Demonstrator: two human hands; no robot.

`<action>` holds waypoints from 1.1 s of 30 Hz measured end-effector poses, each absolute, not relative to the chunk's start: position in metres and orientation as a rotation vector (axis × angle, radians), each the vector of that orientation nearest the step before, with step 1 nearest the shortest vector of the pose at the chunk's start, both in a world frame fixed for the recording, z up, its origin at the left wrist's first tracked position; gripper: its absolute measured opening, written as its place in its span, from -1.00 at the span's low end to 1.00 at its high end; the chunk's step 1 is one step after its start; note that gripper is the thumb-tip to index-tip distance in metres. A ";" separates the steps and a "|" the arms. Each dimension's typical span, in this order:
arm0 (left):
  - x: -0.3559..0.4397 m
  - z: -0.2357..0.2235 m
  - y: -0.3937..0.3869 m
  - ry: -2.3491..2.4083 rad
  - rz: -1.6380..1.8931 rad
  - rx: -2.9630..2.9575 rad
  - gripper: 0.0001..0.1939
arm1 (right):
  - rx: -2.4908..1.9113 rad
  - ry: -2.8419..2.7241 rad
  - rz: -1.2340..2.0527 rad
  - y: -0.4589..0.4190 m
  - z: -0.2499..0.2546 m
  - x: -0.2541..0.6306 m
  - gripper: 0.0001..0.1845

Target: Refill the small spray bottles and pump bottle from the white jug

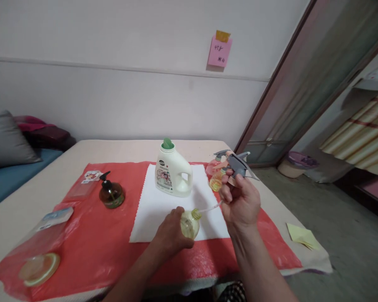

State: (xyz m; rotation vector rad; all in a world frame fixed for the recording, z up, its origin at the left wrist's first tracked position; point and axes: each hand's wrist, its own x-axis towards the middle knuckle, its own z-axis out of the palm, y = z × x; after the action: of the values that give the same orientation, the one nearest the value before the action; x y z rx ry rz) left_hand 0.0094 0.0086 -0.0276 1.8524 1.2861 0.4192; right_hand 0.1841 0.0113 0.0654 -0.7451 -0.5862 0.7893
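Observation:
My left hand (173, 230) is closed around a small yellow-tinted clear bottle (190, 224), tilted so its threaded neck points up and right. In my right hand (242, 197) is a grey trigger spray head (238, 165), gripped by its collar. Its thin dip tube (211, 207) runs down and left to the bottle's mouth; whether the tip is inside I cannot tell. Just behind the bottle stands a pale green detergent jug (173, 176) with a green spout in its open top. Beyond my right hand are a yellow spray bottle (216, 181) and a pink spray bottle (211, 167), partly hidden.
A white cloth (151, 209) lies on a red plastic sheet (94, 235) over the table. A brown pump bottle (112, 193) stands left, near clear packets (55, 217) and a round yellowish item (40, 268). Yellow sticky notes (302, 235) lie at the right edge.

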 end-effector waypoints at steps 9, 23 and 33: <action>0.009 -0.011 0.009 1.237 0.661 1.709 -0.23 | -0.680 -0.652 1.052 0.014 0.052 0.166 -0.81; -0.006 0.003 0.013 1.292 0.988 1.693 -0.23 | -0.753 -0.945 1.302 0.015 0.028 0.147 -0.62; 0.000 -0.004 0.013 1.404 1.039 1.838 -0.20 | -0.802 -0.963 1.190 0.018 0.020 0.148 -0.69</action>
State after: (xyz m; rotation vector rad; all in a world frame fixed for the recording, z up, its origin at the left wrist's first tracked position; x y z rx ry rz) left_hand 0.0003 0.0133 -0.0043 1.8383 1.4037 1.0392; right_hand 0.1484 0.0185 0.0199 -0.8022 -0.9630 1.1897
